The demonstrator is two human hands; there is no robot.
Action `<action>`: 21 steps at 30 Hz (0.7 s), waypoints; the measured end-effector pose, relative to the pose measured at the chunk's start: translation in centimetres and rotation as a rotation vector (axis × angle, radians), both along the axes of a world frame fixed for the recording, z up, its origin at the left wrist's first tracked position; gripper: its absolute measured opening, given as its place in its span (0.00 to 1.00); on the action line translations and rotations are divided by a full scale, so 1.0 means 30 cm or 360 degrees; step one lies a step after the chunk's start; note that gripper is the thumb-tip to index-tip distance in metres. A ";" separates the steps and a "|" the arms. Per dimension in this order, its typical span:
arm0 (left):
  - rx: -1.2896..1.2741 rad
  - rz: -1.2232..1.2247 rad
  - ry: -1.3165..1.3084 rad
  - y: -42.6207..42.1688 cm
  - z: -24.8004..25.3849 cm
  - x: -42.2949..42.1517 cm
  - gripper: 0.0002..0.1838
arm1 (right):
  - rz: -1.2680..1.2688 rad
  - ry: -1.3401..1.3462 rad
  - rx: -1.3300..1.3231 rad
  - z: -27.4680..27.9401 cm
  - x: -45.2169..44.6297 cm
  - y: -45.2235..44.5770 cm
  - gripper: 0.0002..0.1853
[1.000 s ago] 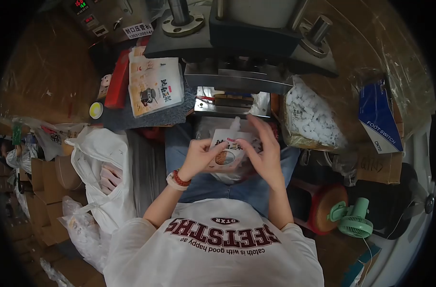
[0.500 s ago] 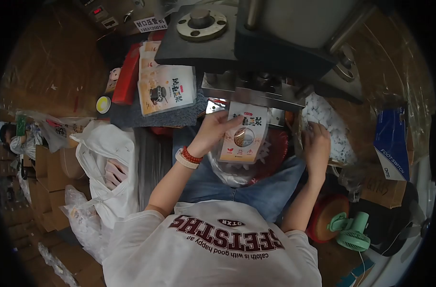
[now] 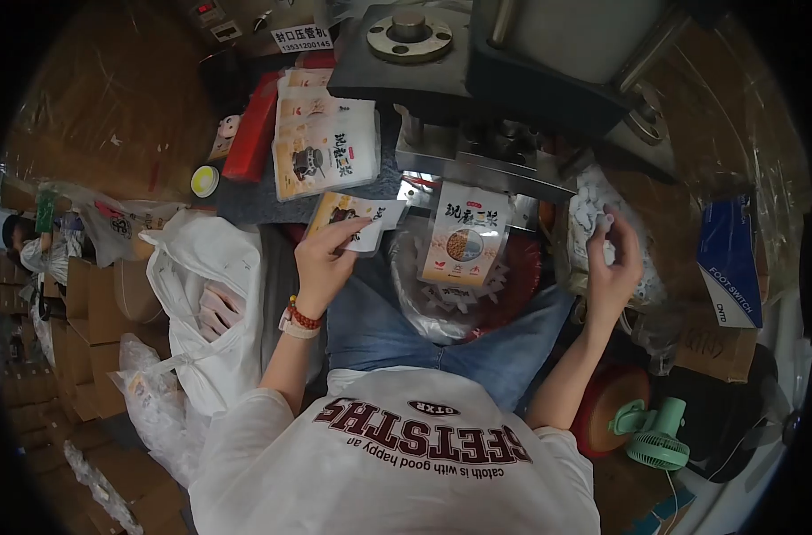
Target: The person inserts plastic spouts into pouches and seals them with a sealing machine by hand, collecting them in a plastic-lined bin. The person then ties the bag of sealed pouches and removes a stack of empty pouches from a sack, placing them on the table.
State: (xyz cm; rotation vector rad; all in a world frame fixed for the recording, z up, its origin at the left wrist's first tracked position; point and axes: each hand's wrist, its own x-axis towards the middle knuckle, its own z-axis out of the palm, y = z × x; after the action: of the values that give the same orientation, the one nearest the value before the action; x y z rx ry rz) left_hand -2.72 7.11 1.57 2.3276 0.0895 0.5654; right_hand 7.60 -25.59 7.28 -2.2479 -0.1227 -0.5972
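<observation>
A dark metal press (image 3: 548, 76) fills the top of the view, and below it the person's two bare arms reach up and apart from the short white sleeves. The left forearm (image 3: 284, 364) runs nearly straight up, leaning slightly inward, with a beaded bracelet (image 3: 300, 319) and a pale band at the wrist. The right forearm (image 3: 571, 370) slants outward, away from the body.

Between the thighs sits a round tub (image 3: 523, 301) with white pieces in it. Above the tub, a printed pouch (image 3: 464, 239) lies by the press's metal bed, its text toward the top and its round window lower down. A stack of pouches (image 3: 327, 147) rests on the gray mat (image 3: 281, 212) to the left.

The left hand (image 3: 322, 272) pinches another pouch, the held pouch (image 3: 350, 223), with its fingers close together over the print; this one is tilted and well to the left of the tub's middle. The right hand (image 3: 615, 272) is raised beside the clear bag (image 3: 573, 272) of white parts, thumb and fingers curved into a narrow pinch around a small white fitting (image 3: 605, 221).
</observation>
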 end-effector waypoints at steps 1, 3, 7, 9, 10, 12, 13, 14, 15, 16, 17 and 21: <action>-0.0318 0.0000 0.0009 -0.025 0.018 -0.003 0.19 | 0.0250 0.0042 0.0480 0.026 -0.057 0.040 0.14; -0.0276 -0.0124 -0.0138 -0.072 0.038 -0.008 0.19 | 0.0759 0.0100 0.1057 0.026 -0.159 0.120 0.15; -0.0057 -0.0404 -0.0347 -0.157 0.109 -0.013 0.19 | 0.1162 -0.0049 0.0419 0.002 -0.192 0.220 0.15; 0.0069 -0.0469 -0.0373 -0.172 0.150 -0.017 0.19 | 0.1321 -0.0314 0.0060 0.011 -0.180 0.232 0.15; -0.0069 -0.0630 -0.0274 -0.174 0.165 -0.022 0.18 | 0.1321 -0.0256 0.0178 0.024 -0.182 0.220 0.16; -0.0223 -0.0835 -0.0275 -0.191 0.157 -0.010 0.14 | 0.1400 -0.0174 0.0225 0.017 -0.163 0.189 0.17; -0.0228 -0.0844 -0.0275 -0.209 0.135 0.000 0.14 | 0.1483 -0.0082 0.0275 0.008 -0.156 0.178 0.19; -0.0430 -0.0771 0.0028 -0.228 0.108 0.009 0.11 | 0.1475 -0.0076 0.0272 -0.004 -0.151 0.178 0.19; -0.0627 -0.0687 0.0334 -0.249 0.077 0.016 0.09 | 0.1214 0.0030 0.0280 -0.020 -0.145 0.183 0.20; -0.0631 -0.0684 0.0342 -0.269 0.040 0.035 0.09 | 0.0956 0.0135 0.0288 -0.034 -0.140 0.189 0.22; -0.0974 -0.0605 0.0541 -0.287 0.000 0.071 0.09 | 0.0872 0.0046 0.0217 -0.042 -0.123 0.165 0.23; -0.1799 -0.0449 0.0783 -0.296 -0.013 0.197 0.14 | 0.0188 0.0022 0.0143 0.010 -0.070 0.049 0.16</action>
State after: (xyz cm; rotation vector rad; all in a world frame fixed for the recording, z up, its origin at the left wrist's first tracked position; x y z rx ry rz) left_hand 3.18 -1.76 1.17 1.2746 0.2333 -0.2092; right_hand 5.49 -24.11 7.58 -2.1410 -0.2165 -0.5139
